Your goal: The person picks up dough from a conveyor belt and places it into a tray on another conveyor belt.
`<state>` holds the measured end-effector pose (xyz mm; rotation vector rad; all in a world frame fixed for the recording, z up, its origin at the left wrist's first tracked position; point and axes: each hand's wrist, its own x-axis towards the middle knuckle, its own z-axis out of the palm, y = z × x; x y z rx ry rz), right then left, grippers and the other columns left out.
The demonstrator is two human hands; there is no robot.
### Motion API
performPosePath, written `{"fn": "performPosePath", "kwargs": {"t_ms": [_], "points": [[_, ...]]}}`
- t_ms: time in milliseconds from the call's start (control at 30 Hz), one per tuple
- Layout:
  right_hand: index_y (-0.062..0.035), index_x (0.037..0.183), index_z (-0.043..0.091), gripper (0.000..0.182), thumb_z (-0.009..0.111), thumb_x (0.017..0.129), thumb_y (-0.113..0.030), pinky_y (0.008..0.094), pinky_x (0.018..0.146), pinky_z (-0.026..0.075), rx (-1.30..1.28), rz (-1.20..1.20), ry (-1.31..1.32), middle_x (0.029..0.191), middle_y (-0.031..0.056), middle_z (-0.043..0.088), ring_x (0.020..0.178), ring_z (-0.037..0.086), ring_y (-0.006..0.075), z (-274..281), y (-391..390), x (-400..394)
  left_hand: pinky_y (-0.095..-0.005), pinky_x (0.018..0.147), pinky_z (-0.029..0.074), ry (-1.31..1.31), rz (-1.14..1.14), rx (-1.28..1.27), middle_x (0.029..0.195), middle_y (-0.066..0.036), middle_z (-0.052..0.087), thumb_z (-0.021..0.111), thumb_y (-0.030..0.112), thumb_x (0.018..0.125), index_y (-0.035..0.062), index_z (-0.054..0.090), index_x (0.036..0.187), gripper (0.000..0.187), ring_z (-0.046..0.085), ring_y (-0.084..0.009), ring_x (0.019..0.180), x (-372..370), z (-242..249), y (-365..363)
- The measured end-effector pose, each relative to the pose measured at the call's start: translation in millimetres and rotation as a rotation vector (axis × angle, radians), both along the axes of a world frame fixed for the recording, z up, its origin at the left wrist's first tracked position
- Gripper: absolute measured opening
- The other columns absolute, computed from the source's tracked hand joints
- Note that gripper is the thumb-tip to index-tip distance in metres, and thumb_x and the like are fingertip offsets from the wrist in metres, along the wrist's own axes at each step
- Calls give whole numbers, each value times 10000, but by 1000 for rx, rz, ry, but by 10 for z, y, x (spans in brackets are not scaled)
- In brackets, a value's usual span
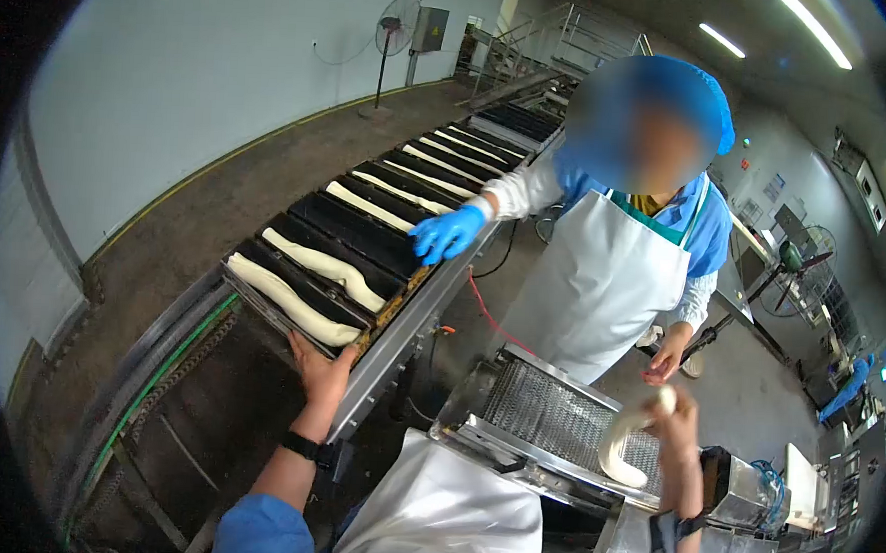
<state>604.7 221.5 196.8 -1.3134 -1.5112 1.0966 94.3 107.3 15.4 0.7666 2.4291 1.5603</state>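
Note:
My left hand (320, 370) rests against the near end of a black baking tray (279, 316), its fingers at the edge beside a long dough strip (291, 302). A second strip (323, 265), slightly bent, lies in the slot behind it. On the right, my right hand (674, 424) has its fingers closed on one end of a dough piece (614, 448), which curves down over the metal mesh belt (532, 401). Its lower end is near the belt; whether they touch is unclear.
Facing me stands a co-worker in a white apron (603, 275), a blue-gloved hand (445, 234) over the trays and a bare hand (667, 356) near my right hand. More dough-filled trays (408, 175) line the conveyor. A fan (396, 26) stands by the wall.

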Motion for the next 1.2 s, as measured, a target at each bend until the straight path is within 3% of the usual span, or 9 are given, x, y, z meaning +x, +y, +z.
{"fn": "performPosePath", "kwargs": {"t_ms": [200,300,533,767,933,1033,1100,1133,1200], "points": [[37,1234,573,434,684,936,-259,412,970,554,274,325,441,1140,172,653,1113,657,271,1363,73,-1471,-556,1211,211,349,13,194,1540,-305,331,759,34,765,-6,321,1518,872,259,-491,1459,61,298,-125],[10,1443,483,572,666,916,-116,436,1120,456,206,816,618,1433,180,560,1343,540,298,1443,-4,-1896,-556,1207,220,221,-111,311,1530,-278,365,763,38,771,-9,349,1502,841,287,-490,1447,99,400,-133],[31,1435,510,648,564,794,114,425,1135,435,80,904,363,1482,180,527,1392,497,283,905,-457,-1498,-430,1184,294,8,-209,339,1482,-223,458,723,19,826,6,415,1472,715,415,-346,1397,136,437,-150],[38,1299,614,476,611,824,78,389,1042,504,-163,289,294,1323,159,644,1236,617,252,-118,-616,-246,-419,1201,253,-356,-275,508,1581,-216,349,698,19,851,6,321,1529,776,312,-308,1480,55,556,293],[45,1263,632,514,783,800,-118,390,988,514,-32,-241,-512,1224,204,684,1171,643,325,-1421,-906,1240,-426,1206,242,-506,-289,574,1633,-221,243,716,24,868,9,252,1570,842,226,-331,1521,-113,442,667],[32,1282,613,598,793,777,-232,441,1079,443,-1,-501,-889,1267,273,630,1268,537,443,-1886,-1401,1723,-404,1223,215,-371,-367,565,1627,-196,286,653,-39,890,-2,316,1548,740,236,-291,1529,-7,329,831],[28,1328,575,688,779,790,-350,415,1098,429,-303,-555,-874,1343,269,578,1324,487,434,-2005,-1630,1836,-370,1180,317,-362,-549,559,1527,-195,462,645,-46,880,-47,425,1478,638,435,-277,1426,195,238,856],[5,1420,485,835,789,788,-448,574,1163,299,-170,-570,-959,1475,324,435,1399,371,474,-2127,-1739,1833,-369,1161,344,-228,-657,370,1502,-197,493,655,-33,873,-43,483,1433,586,463,-283,1402,249,238,827],[13,1462,430,925,771,780,-512,631,1166,240,-299,-596,-993,1544,298,349,1455,292,459,-2068,-1797,1689,-397,1139,385,-49,-835,81,1427,-209,560,710,20,838,0,621,1299,469,489,-322,1378,362,214,820]]}}
